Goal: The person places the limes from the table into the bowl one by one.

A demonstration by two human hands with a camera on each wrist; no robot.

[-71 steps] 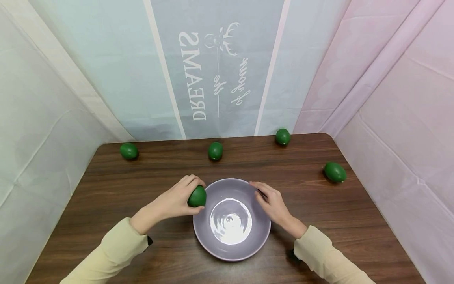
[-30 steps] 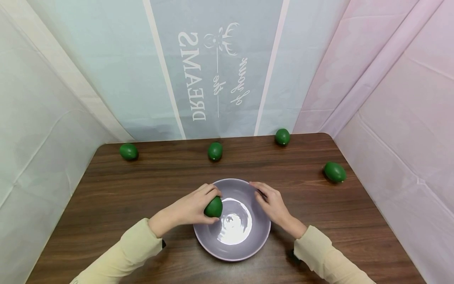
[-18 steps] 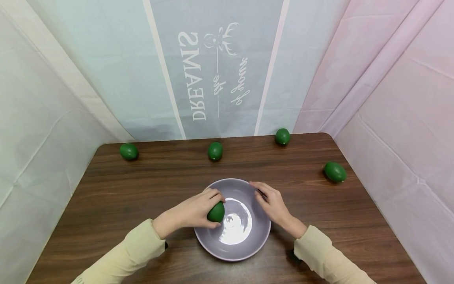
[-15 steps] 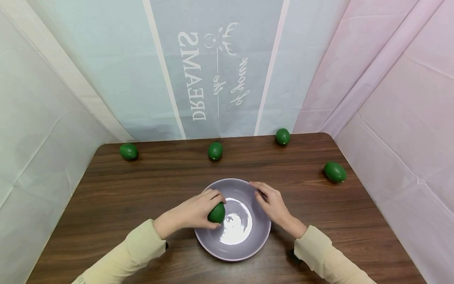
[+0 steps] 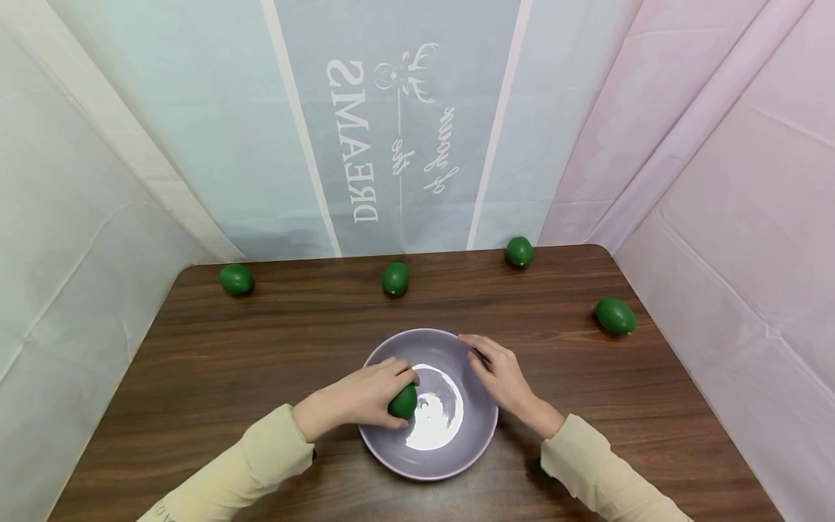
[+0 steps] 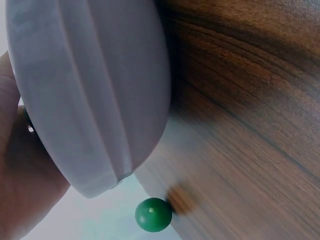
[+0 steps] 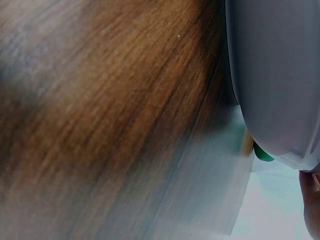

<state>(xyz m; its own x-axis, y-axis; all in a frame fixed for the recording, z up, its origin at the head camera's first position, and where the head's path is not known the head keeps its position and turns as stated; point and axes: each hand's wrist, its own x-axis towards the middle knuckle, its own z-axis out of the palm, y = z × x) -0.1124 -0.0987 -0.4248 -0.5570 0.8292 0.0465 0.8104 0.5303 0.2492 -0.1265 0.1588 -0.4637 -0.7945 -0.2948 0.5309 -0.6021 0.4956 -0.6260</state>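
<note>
My left hand (image 5: 368, 396) reaches over the left side of a shallow grey-purple bowl (image 5: 450, 460) in the head view. It grips a dark green lime (image 5: 404, 403) between thumb and fingers, low inside the bowl. On the opposite side, my right hand (image 5: 505, 377) holds the bowl's upper right rim, thumb on the inner side and fingers along the edge. The left wrist view shows the bowl's ridged outer wall (image 6: 100, 90) with part of the left hand (image 6: 25, 185) behind it. A fingertip (image 7: 311, 200) shows at the rim in the right wrist view.
Along the back of the brown wooden table (image 5: 293, 326) lie a left lime (image 5: 236, 279), a middle lime (image 5: 396, 278) and a right lime (image 5: 520, 251). Another lime (image 5: 616, 316) rests near the right edge. Pale cloth walls (image 5: 737, 275) enclose the table on three sides.
My left hand has carried the lime from beyond the bowl's left rim rightward into the bowl, then slightly lower toward its middle. The right hand and the bowl have stayed put.
</note>
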